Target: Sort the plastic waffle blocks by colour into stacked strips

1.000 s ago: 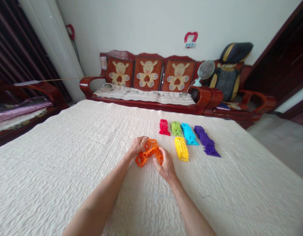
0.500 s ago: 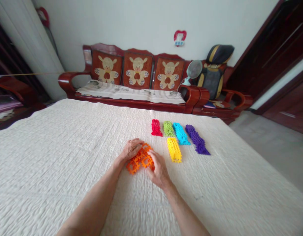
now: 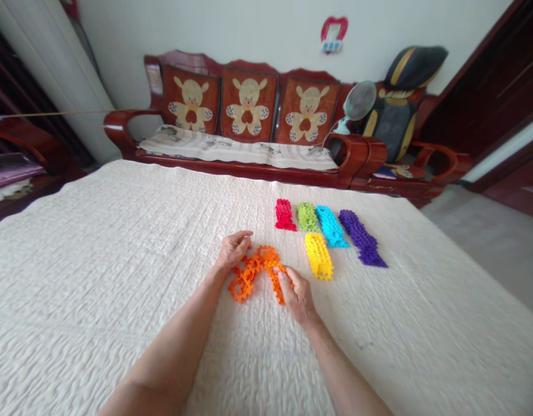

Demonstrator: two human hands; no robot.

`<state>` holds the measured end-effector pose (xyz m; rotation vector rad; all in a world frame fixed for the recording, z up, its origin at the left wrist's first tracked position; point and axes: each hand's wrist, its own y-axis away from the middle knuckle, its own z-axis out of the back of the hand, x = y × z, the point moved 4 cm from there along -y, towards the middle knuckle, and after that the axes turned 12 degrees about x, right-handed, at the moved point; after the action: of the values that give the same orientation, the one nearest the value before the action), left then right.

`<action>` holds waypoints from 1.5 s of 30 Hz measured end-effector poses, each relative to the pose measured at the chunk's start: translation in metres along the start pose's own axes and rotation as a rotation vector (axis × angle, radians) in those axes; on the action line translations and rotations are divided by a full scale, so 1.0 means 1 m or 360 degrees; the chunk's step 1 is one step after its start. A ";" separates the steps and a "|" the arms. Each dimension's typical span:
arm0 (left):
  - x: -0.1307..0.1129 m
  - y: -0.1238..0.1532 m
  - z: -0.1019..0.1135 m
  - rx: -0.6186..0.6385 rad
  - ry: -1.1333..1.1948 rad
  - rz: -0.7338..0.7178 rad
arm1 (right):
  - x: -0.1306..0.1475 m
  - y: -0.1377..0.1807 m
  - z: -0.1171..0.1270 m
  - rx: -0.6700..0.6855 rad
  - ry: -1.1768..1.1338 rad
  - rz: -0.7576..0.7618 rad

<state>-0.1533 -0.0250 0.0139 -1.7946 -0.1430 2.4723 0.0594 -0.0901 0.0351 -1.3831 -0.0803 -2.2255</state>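
An orange chain of plastic lattice tiles (image 3: 255,271) lies spread in an upside-down V on the cream quilted cover (image 3: 97,271). My left hand (image 3: 234,249) curls over its left branch, fingers bent and touching the tiles. My right hand (image 3: 297,294) pinches the end of the right branch. Just to the right rests a yellow tile stack (image 3: 319,256). Behind it stand a red stack (image 3: 284,214), a green stack (image 3: 308,216), a blue stack (image 3: 330,226) and a purple stack (image 3: 361,237) in a row.
A carved red wooden sofa (image 3: 249,144) with bear cushions runs along the cover's far edge. A small fan (image 3: 359,103) and a dark bag (image 3: 400,98) sit at its right end. The floor (image 3: 491,242) drops off on the right.
The orange tiles were bunched together between both hands; now the chain is opened out into two branches on the cover. My right hand has drawn back toward me.
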 end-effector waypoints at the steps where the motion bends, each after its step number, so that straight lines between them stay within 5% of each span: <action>1: 0.000 0.000 0.000 0.0000 -0.0008 0.0007 | -0.001 0.000 0.000 -0.0002 -0.0032 -0.0036; 9: -0.002 0.002 -0.001 0.0016 -0.0027 0.0001 | 0.000 0.004 0.001 -0.0018 -0.0142 -0.0094; 16: -0.005 0.002 -0.002 0.0038 -0.0009 0.0023 | 0.004 -0.014 0.022 -0.0388 0.0263 0.0179; 24: -0.004 0.002 -0.004 0.0049 0.0024 0.0063 | -0.022 -0.068 0.022 -0.0247 0.0799 0.0251; 31: -0.003 0.001 -0.004 0.0055 -0.0026 0.0055 | -0.033 -0.060 0.020 -0.0356 0.0790 0.0081; 39: -0.011 0.003 -0.003 0.0025 -0.0096 0.0073 | -0.035 -0.071 0.018 -0.0074 0.0866 -0.0001; 45: -0.010 0.003 -0.003 0.0023 -0.0142 0.0070 | -0.038 -0.073 0.020 -0.0083 0.0843 0.0045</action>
<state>-0.1476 -0.0287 0.0225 -1.7006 -0.0924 2.5782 0.0560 -0.0054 0.0276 -0.7718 0.1819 -2.5051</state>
